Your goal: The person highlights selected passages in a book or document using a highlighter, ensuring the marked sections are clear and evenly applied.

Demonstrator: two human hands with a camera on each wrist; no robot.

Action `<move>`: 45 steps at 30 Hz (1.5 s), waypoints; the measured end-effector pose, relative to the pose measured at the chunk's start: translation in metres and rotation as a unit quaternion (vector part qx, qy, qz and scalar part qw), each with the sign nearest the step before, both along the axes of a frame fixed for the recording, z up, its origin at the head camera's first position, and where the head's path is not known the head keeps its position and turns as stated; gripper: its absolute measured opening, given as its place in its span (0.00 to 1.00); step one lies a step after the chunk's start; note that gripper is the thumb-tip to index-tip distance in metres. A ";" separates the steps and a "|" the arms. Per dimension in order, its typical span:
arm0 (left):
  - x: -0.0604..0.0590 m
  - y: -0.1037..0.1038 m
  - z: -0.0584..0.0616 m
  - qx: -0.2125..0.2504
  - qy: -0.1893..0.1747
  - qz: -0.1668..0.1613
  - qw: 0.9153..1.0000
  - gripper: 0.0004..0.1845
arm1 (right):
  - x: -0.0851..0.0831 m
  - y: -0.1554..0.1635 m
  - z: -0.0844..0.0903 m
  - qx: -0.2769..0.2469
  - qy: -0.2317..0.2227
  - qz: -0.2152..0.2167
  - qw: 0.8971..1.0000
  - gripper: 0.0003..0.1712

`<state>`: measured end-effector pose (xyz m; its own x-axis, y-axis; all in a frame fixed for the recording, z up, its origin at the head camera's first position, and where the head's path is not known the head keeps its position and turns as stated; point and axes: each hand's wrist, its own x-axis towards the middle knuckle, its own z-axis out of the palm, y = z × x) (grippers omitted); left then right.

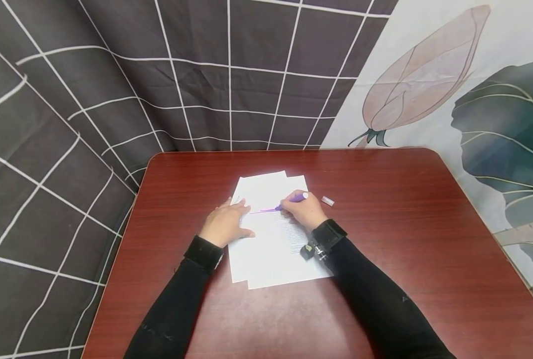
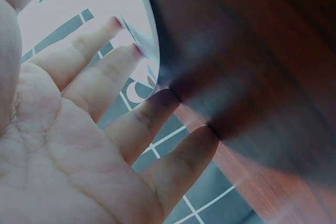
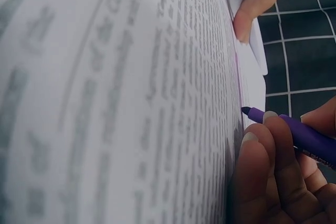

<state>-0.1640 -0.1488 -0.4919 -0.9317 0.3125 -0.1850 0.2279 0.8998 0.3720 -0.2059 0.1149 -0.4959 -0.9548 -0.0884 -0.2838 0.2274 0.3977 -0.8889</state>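
Head view: centre of frame held a small stack of white printed paper sheets point(image 1: 272, 239), at least two by the offset edges, lying on a dark red wooden table with rounded corners point(image 1: 383, 279). Left hand point(image 1: 227, 223) lay flat on the stack's left edge, fingers straight and spread. Right hand point(image 1: 303, 209) curled round one purple marker pen point(image 1: 288, 202), tip down on the top sheet at the end of one purple stroke point(image 1: 262, 211). One small pale pen cap point(image 1: 327, 201) lay just right of the stack, apart from it. Wide bare tabletop right, left and below the paper; table's far edge met a dark grid-patterned cloth backdrop point(image 1: 113, 99) at upper left.

Left wrist view: palm and four straight fingers point(image 2: 105, 77) pressed against the surface, two upper fingertips on the paper's edge, two lower on the bare wood.

Right wrist view: printed page filled the left; pen tip point(image 3: 245, 110) touched the sheet at centre right, pinched between curled fingers point(image 3: 257, 161) at lower right. One left fingertip point(image 3: 247, 19) held the paper's edge at top right.
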 end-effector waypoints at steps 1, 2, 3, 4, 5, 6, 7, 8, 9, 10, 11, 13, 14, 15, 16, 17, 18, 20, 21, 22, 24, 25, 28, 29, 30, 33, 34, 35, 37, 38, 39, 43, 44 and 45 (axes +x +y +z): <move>0.000 0.000 0.000 -0.001 0.001 -0.002 1.000 0.46 | 0.000 0.001 0.000 0.001 0.000 -0.002 1.000 0.07; 0.000 0.000 -0.001 -0.001 0.002 -0.003 1.000 0.46 | 0.000 0.002 0.000 0.003 0.001 -0.002 1.000 0.08; 0.000 0.000 -0.001 -0.002 0.001 -0.002 1.000 0.46 | -0.001 0.003 0.000 0.006 0.002 -0.002 1.000 0.08; 0.000 -0.001 -0.001 -0.002 0.001 -0.002 1.000 0.46 | -0.001 0.004 0.000 0.009 0.002 -0.001 1.000 0.08; 0.000 -0.001 -0.001 -0.002 0.002 -0.002 1.000 0.46 | -0.001 0.005 0.000 0.009 0.001 0.000 1.000 0.08; 0.000 -0.001 -0.001 -0.002 0.003 -0.003 1.000 0.46 | -0.001 0.006 0.000 0.010 0.001 0.000 1.000 0.08; 0.001 -0.001 -0.001 -0.001 0.004 -0.003 1.000 0.46 | 0.000 0.007 0.001 0.011 -0.001 0.000 1.000 0.09; 0.001 -0.001 -0.001 0.000 0.003 -0.001 1.000 0.46 | 0.000 0.008 0.001 0.011 -0.001 0.001 1.000 0.09; 0.001 -0.001 0.000 0.001 0.003 -0.001 1.000 0.46 | 0.000 0.008 0.001 0.011 0.000 0.000 1.000 0.09; 0.002 -0.001 0.000 0.000 0.003 -0.001 1.000 0.46 | 0.000 0.009 0.002 0.013 0.001 0.001 1.000 0.10; 0.002 -0.001 0.001 0.001 0.002 -0.002 1.000 0.46 | 0.001 0.010 0.002 0.014 0.002 0.000 1.000 0.10; 0.002 0.000 0.003 0.003 0.000 -0.001 1.000 0.46 | 0.001 0.012 0.002 0.013 0.002 -0.003 1.000 0.10; 0.003 0.001 0.004 0.004 -0.001 -0.001 1.000 0.46 | 0.002 0.013 0.002 0.013 0.002 -0.005 1.000 0.10; 0.003 0.001 0.004 0.004 0.000 -0.003 1.000 0.46 | 0.002 0.014 0.002 0.013 0.002 -0.007 1.000 0.10; 0.003 0.001 0.004 0.004 0.000 -0.003 1.000 0.45 | 0.002 0.015 0.003 0.010 0.000 -0.009 1.000 0.10; 0.003 0.001 0.005 0.005 0.000 -0.004 1.000 0.45 | 0.002 0.016 0.003 0.007 -0.003 -0.011 1.000 0.10; 0.003 0.000 0.006 0.007 -0.001 -0.003 1.000 0.45 | 0.002 0.016 0.003 0.005 -0.005 -0.013 1.000 0.10; 0.003 0.000 0.006 0.008 -0.001 -0.004 1.000 0.45 | 0.002 0.018 0.004 0.004 -0.006 -0.015 1.000 0.09; 0.002 0.000 0.006 0.008 0.000 -0.005 1.000 0.45 | 0.001 0.019 0.004 0.004 -0.007 -0.016 1.000 0.09; 0.002 0.000 0.006 0.006 0.000 -0.006 1.000 0.45 | 0.001 0.019 0.004 0.003 -0.008 -0.017 1.000 0.09; 0.002 0.000 0.005 0.005 0.000 -0.006 1.000 0.46 | 0.001 0.021 0.005 0.003 -0.010 -0.017 1.000 0.10; 0.002 -0.001 0.004 0.004 0.001 -0.006 1.000 0.45 | 0.001 0.021 0.005 0.003 -0.009 -0.017 1.000 0.09; 0.002 -0.001 0.004 0.003 0.004 -0.007 1.000 0.45 | 0.001 0.023 0.004 0.008 -0.009 -0.018 1.000 0.10; 0.003 0.000 0.005 0.005 0.004 -0.006 1.000 0.45 | 0.001 0.024 0.004 0.009 -0.007 -0.018 1.000 0.10; 0.003 0.000 0.005 0.007 0.005 -0.006 1.000 0.45 | 0.001 0.025 0.004 0.011 -0.006 -0.019 1.000 0.10; 0.005 0.000 0.006 0.013 0.007 -0.005 1.000 0.45 | 0.001 0.027 0.003 0.022 -0.004 -0.023 0.999 0.10; 0.005 0.001 0.005 0.014 0.007 -0.005 1.000 0.45 | 0.001 0.027 0.003 0.025 -0.003 -0.024 0.999 0.10; 0.004 0.000 0.001 0.016 0.013 -0.006 1.000 0.45 | 0.001 0.028 0.003 0.028 -0.003 -0.025 0.999 0.11; 0.004 0.000 0.000 0.021 0.014 -0.003 1.000 0.45 | 0.002 0.029 0.003 0.034 -0.003 -0.027 0.999 0.11; 0.004 0.000 0.000 0.021 0.017 -0.004 1.000 0.45 | 0.002 0.030 0.003 0.037 -0.004 -0.028 0.999 0.12; 0.004 0.000 -0.001 0.021 0.017 -0.004 1.000 0.45 | 0.003 0.030 0.004 0.038 -0.005 -0.030 0.999 0.12; 0.005 0.002 0.004 0.013 0.014 -0.003 1.000 0.45 | 0.002 0.033 0.004 0.035 -0.004 -0.034 0.999 0.11; 0.005 0.002 0.003 0.012 0.015 -0.002 1.000 0.45 | 0.002 0.034 0.004 0.031 -0.002 -0.035 0.999 0.11; 0.004 0.002 0.003 0.011 0.014 -0.001 1.000 0.45 | 0.001 0.034 0.004 0.027 0.000 -0.036 0.999 0.10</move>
